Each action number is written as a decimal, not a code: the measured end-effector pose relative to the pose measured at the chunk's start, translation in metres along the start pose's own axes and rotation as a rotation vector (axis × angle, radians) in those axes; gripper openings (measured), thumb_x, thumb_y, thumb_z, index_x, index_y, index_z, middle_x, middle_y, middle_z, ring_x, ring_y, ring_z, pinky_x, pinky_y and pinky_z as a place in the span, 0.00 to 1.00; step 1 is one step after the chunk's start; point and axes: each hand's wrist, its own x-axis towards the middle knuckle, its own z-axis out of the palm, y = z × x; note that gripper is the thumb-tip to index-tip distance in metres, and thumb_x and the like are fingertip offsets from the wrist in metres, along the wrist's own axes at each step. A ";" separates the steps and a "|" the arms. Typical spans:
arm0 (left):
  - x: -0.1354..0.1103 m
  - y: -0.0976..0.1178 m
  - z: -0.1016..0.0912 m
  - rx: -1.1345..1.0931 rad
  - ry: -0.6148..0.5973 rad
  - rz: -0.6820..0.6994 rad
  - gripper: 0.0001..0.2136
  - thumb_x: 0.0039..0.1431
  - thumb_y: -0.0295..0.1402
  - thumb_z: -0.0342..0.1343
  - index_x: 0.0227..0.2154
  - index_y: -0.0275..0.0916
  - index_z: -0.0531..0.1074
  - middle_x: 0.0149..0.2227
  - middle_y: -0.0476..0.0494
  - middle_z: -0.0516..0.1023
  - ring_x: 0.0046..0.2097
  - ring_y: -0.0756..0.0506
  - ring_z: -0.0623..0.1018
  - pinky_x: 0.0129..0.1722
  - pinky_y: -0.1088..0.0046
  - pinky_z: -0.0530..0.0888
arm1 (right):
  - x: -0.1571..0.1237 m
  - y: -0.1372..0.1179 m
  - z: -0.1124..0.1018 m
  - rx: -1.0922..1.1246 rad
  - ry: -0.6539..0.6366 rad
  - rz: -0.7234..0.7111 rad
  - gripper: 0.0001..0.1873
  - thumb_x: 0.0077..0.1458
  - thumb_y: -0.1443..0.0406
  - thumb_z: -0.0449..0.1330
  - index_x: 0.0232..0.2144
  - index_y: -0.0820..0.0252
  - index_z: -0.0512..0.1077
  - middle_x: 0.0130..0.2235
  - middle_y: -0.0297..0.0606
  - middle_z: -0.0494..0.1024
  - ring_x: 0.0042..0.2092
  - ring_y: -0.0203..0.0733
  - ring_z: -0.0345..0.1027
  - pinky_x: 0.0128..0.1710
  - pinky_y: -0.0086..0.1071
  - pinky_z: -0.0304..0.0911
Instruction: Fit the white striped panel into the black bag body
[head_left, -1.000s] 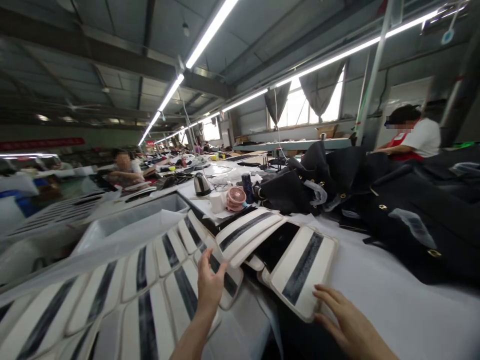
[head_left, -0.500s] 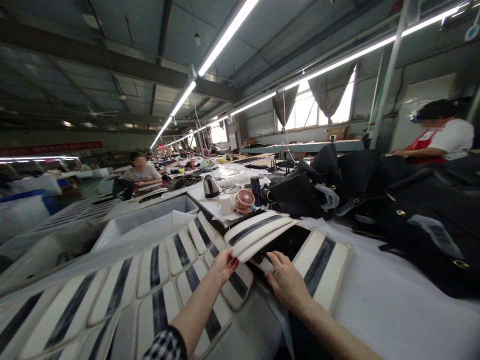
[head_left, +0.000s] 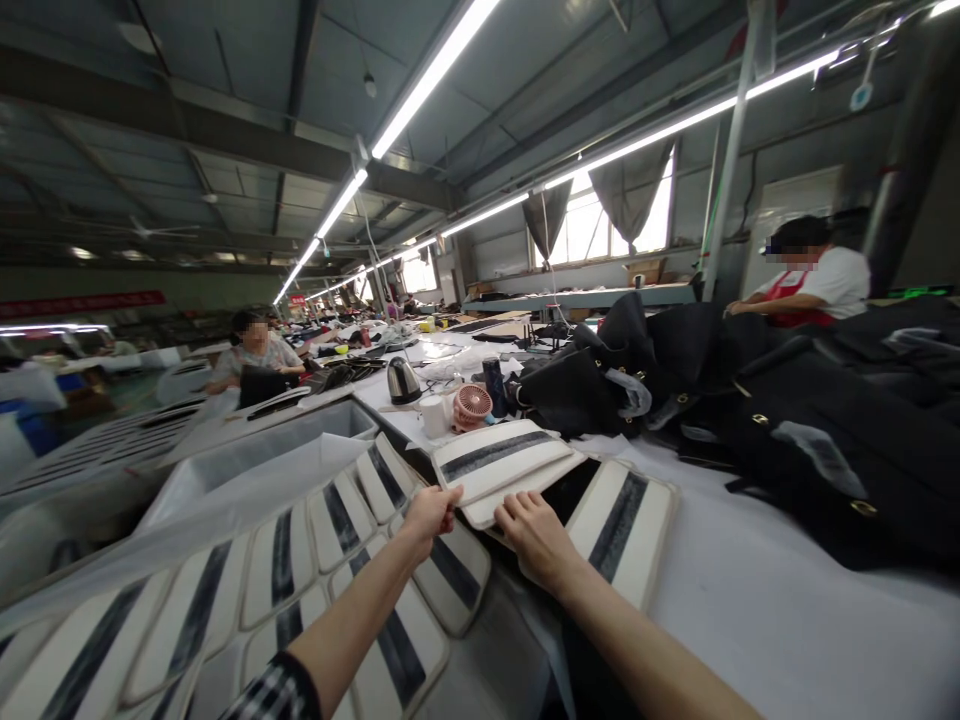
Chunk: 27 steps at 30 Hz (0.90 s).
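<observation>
Two white panels with rounded corners overlap in front of me. The upper striped panel [head_left: 480, 440] has a dark band along it, and a plain edge of the lower panel [head_left: 536, 480] sticks out beneath. My left hand [head_left: 430, 518] is closed at the near left corner of the upper panel, fingertips pinched on its edge. My right hand [head_left: 534, 538] has its fingers curled over the near edge of the lower panel; its thumb is hidden. Under them lies a dark piece, partly covered, and to the right rests another striped panel [head_left: 619, 525].
Rows of similar striped panels [head_left: 281, 560] cover the surface at left, beside a grey bin [head_left: 247, 455]. Beyond my hands stand a pink fan [head_left: 472, 405], a white cup [head_left: 433, 415] and a kettle [head_left: 403, 382]. Black bags [head_left: 795, 430] pile up at right. Two people work farther off.
The view has turned slightly right. My left hand has closed at the upper panel's corner. My right hand has moved from under the raised panels onto their near edge, and the panels now lie lower.
</observation>
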 end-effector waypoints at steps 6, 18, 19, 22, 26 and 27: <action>0.002 0.020 0.008 -0.027 -0.035 -0.075 0.10 0.62 0.30 0.58 0.27 0.34 0.67 0.21 0.59 0.61 0.17 0.59 0.57 0.13 0.84 0.53 | -0.006 0.002 0.012 0.064 -0.021 0.109 0.10 0.61 0.60 0.56 0.42 0.58 0.69 0.46 0.42 0.73 0.52 0.51 0.61 0.57 0.45 0.52; -0.023 0.172 0.019 -0.606 -0.234 0.190 0.07 0.61 0.22 0.46 0.34 0.31 0.70 0.32 0.37 0.80 0.38 0.43 0.82 0.38 0.66 0.81 | -0.002 0.009 0.031 0.425 -0.176 0.398 0.20 0.59 0.53 0.55 0.38 0.64 0.76 0.47 0.50 0.75 0.53 0.52 0.65 0.56 0.45 0.56; -0.027 0.183 0.024 -0.662 -0.254 0.241 0.08 0.62 0.21 0.45 0.34 0.31 0.70 0.33 0.37 0.80 0.40 0.43 0.82 0.40 0.67 0.81 | 0.000 0.011 0.031 0.472 -0.174 0.442 0.20 0.59 0.53 0.56 0.39 0.64 0.75 0.47 0.49 0.75 0.53 0.51 0.66 0.55 0.45 0.57; -0.043 0.219 0.033 -0.801 -0.308 0.386 0.09 0.62 0.21 0.44 0.35 0.31 0.71 0.32 0.39 0.81 0.42 0.44 0.82 0.43 0.69 0.81 | 0.009 0.013 0.028 0.633 -0.129 0.572 0.20 0.56 0.53 0.61 0.42 0.63 0.73 0.45 0.44 0.76 0.49 0.48 0.69 0.52 0.46 0.60; -0.078 0.251 0.038 -0.865 -0.372 0.509 0.09 0.60 0.20 0.47 0.36 0.30 0.72 0.33 0.39 0.81 0.43 0.44 0.82 0.44 0.69 0.80 | 0.026 0.011 -0.002 0.904 0.089 0.767 0.25 0.56 0.45 0.55 0.34 0.61 0.73 0.38 0.43 0.78 0.45 0.50 0.71 0.49 0.45 0.64; -0.088 0.251 0.039 -0.861 -0.398 0.529 0.09 0.60 0.20 0.47 0.37 0.29 0.72 0.33 0.39 0.82 0.42 0.44 0.82 0.45 0.69 0.80 | 0.028 0.011 -0.017 0.977 0.174 0.813 0.30 0.57 0.41 0.48 0.35 0.61 0.72 0.39 0.45 0.78 0.46 0.51 0.71 0.49 0.45 0.65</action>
